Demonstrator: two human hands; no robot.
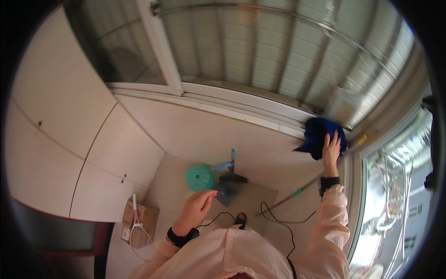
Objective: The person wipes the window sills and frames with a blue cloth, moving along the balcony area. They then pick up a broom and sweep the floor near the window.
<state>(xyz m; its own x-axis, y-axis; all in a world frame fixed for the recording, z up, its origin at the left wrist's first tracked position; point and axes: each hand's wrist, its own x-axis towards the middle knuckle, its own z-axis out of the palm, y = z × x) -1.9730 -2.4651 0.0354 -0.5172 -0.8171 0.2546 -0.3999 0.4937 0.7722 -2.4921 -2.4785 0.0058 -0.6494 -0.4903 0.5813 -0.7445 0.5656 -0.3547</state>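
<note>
My right hand is stretched out, fingers spread over a dark blue cloth. It presses the cloth at the right end of the white window sill, by the corner with the side window; the palm's underside is hidden. My left hand hangs in front of my body with the fingers drawn together, and nothing shows in it. Below it in depth, on the floor, are a grey dustpan, a broom with a dark head and a round green plastic object.
White cabinets line the left side. A badminton racket leans on a cardboard box. A pole with a green grip slants by the right wall, near a dark cable. Bars stand outside the sliding window.
</note>
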